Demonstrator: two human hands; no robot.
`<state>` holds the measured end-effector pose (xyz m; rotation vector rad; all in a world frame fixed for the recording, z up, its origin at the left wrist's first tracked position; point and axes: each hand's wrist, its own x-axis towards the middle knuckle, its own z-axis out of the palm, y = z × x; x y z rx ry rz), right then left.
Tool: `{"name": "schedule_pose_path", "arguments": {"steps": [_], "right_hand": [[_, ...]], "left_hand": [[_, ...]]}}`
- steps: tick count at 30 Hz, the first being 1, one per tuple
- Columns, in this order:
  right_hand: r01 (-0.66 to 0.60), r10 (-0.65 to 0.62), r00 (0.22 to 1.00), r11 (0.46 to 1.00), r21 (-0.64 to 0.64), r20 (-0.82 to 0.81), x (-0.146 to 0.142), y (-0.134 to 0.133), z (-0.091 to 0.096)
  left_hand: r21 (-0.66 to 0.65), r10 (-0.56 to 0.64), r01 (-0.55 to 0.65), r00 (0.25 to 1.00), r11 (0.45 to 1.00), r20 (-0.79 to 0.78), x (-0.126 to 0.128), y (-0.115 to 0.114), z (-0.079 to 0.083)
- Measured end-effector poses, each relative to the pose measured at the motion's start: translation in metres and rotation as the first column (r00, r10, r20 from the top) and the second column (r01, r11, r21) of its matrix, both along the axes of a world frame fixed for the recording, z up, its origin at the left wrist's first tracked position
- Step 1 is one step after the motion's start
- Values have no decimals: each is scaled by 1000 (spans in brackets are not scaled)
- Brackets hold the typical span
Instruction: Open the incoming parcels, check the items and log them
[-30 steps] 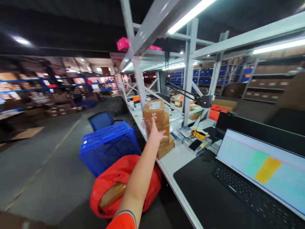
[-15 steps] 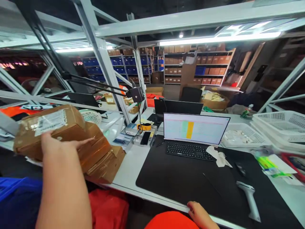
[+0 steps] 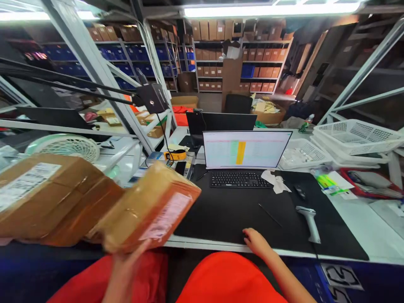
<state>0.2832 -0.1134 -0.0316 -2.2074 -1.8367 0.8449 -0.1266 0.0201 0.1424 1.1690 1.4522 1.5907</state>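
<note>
My left hand (image 3: 124,265) grips a brown cardboard box (image 3: 135,206) from below and holds it tilted, its taped side with a white label (image 3: 167,215) facing me. The box is blurred by motion, and part of the fingers is hidden under it. Behind it and to the left, more taped cardboard boxes (image 3: 59,198) sit together on the table. My right hand (image 3: 256,243) lies on the near edge of the black desk mat (image 3: 221,219), fingers loosely extended, holding nothing. A white barcode scanner (image 3: 311,223) rests on the mat to its right.
A lit monitor (image 3: 246,149) and a keyboard (image 3: 238,179) stand at the mat's back. A crumpled tissue (image 3: 276,182), mouse (image 3: 299,192) and thin dark rod (image 3: 269,214) lie nearby. White baskets (image 3: 356,136) stand at right. A camera on an arm (image 3: 151,101) hangs at left.
My left hand has come off the labelled box at the left and now holds a box up, nearer the mat. The view has tilted down and shifted left-to-right; my right hand stays at the edge.
</note>
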Motion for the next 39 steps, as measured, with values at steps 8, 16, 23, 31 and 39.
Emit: {"name": "schedule_pose_path", "arguments": {"steps": [8, 16, 23, 31, 39], "right_hand": [[222, -226, 962, 974, 46, 155, 105, 27, 15], [265, -248, 933, 964, -29, 262, 178, 123, 16], [168, -154, 957, 985, -36, 246, 173, 165, -8], [172, -163, 948, 985, -10, 274, 170, 163, -24], [135, -125, 954, 991, -17, 274, 173, 164, -20]], "left_hand": [[-298, -586, 534, 802, 792, -120, 123, -8, -123], [-320, -671, 593, 689, 739, -272, 168, 5, -180], [-336, -620, 523, 696, 783, -362, 141, 11, -183], [-322, -489, 371, 713, 871, -502, 166, -19, -160], [-346, -473, 382, 314, 857, -823, 200, -14, -101]]}}
